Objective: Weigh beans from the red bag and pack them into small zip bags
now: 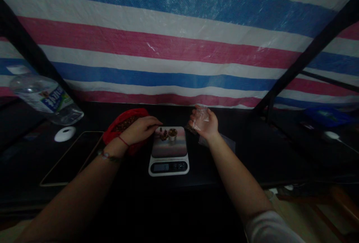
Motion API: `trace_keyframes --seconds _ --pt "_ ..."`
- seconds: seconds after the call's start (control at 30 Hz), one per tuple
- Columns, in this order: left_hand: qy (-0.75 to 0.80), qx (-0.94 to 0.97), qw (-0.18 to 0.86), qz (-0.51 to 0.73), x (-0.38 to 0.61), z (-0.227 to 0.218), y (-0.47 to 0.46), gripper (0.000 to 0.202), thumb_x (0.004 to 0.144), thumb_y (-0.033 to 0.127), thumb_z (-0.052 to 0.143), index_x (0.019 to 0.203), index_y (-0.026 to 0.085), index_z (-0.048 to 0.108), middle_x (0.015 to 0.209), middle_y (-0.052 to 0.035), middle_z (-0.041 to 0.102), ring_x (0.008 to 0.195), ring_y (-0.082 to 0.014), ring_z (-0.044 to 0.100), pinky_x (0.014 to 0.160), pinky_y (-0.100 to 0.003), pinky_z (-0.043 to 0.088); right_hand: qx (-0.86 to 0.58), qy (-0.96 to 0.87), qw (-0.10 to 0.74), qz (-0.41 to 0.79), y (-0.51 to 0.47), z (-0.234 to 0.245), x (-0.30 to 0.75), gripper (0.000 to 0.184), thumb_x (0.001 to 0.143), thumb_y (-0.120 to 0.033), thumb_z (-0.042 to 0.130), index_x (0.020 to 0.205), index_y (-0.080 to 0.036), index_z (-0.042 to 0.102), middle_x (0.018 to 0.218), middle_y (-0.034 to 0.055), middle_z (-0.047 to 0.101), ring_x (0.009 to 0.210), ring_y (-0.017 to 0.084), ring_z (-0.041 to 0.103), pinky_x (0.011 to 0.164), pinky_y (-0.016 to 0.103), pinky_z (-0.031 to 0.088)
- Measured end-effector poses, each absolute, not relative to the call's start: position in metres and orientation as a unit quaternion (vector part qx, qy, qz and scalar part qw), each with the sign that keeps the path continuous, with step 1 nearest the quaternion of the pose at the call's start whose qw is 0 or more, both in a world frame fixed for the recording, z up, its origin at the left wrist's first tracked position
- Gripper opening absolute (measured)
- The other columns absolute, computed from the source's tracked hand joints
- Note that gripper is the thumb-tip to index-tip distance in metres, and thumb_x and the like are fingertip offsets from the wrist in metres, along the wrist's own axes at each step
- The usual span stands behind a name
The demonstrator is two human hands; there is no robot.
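A white kitchen scale (169, 153) sits on the dark table in front of me, with a small cup (172, 134) and a few brown bits (163, 135) on its platform. My left hand (141, 129) lies curled over a red bag (123, 123) of brown pieces, its fingertips pinched at the scale's left rear corner. What it pinches is too small to name. My right hand (204, 123) is raised to the right of the scale and grips a small clear plastic bag (202, 116).
A clear water bottle (46, 99) lies tilted at the far left, with a white round cap (64, 134) beside it. A dark flat tablet (70, 157) rests left of the scale. More clear bags (224, 144) lie under my right wrist. A striped tarp (179, 41) hangs behind the table.
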State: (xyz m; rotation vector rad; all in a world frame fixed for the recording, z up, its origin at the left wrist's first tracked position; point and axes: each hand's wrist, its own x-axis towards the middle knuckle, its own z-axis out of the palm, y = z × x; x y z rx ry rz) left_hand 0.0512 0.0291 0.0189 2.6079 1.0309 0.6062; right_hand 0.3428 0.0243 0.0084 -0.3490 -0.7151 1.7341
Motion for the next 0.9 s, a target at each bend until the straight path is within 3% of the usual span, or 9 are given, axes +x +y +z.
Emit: trace_keyframes --seconds 0.17,0.3,0.43,0.67,0.9 --pt "0.358 0.907 0.138 0.172 0.035 0.028 0.032 0.03 0.086 0.027 0.045 0.103 0.019 0.069 0.106 -0.0056 0.068 0.099 -0.0184 0.06 0.091 -0.029 0.045 -0.141 -0.306 0.574 0.747 0.025 0.006 0.344 0.031 0.082 -0.044 0.051 0.104 -0.024 0.061 0.089 0.0012 0.069 0.071 0.016 0.061 0.063 0.031 0.051" --pt "0.37 0.907 0.191 0.06 0.028 0.031 0.031 0.024 0.082 0.033 0.053 0.084 0.019 0.072 0.088 -0.003 0.071 0.081 -0.0161 0.063 0.076 -0.024 0.047 -0.138 -0.311 0.575 0.744 0.026 0.005 0.344 0.031 0.082 -0.043 0.052 0.104 -0.024 0.061 0.089 0.001 0.069 0.072 0.015 0.062 0.063 0.031 0.051" --pt "0.372 0.889 0.263 -0.038 0.03 0.028 0.028 0.018 0.073 0.032 0.064 0.083 0.022 0.074 0.078 0.0001 0.071 0.072 -0.0156 0.063 0.065 -0.022 0.046 -0.142 -0.314 0.571 0.745 0.026 0.005 0.343 0.031 0.082 -0.044 0.052 0.104 -0.024 0.061 0.088 0.0005 0.068 0.071 0.015 0.061 0.063 0.03 0.05" --pt "0.358 0.893 0.272 -0.031 0.031 0.02 0.03 0.014 0.068 0.019 0.062 0.073 0.024 0.074 0.071 0.0016 0.07 0.068 -0.0151 0.062 0.068 -0.024 0.045 -0.155 -0.32 0.569 0.742 0.025 0.006 0.342 0.03 0.083 -0.045 0.05 0.103 -0.025 0.06 0.086 -0.0004 0.067 0.07 0.015 0.061 0.063 0.03 0.049" --pt "0.357 0.905 0.229 -0.029 0.032 0.016 0.033 0.013 0.066 0.02 0.063 0.069 0.024 0.074 0.07 0.0003 0.068 0.067 -0.0156 0.06 0.068 -0.024 0.046 -0.162 -0.304 0.571 0.745 0.025 0.006 0.342 0.031 0.082 -0.045 0.049 0.103 -0.024 0.06 0.085 0.0002 0.067 0.07 0.015 0.06 0.064 0.03 0.049"
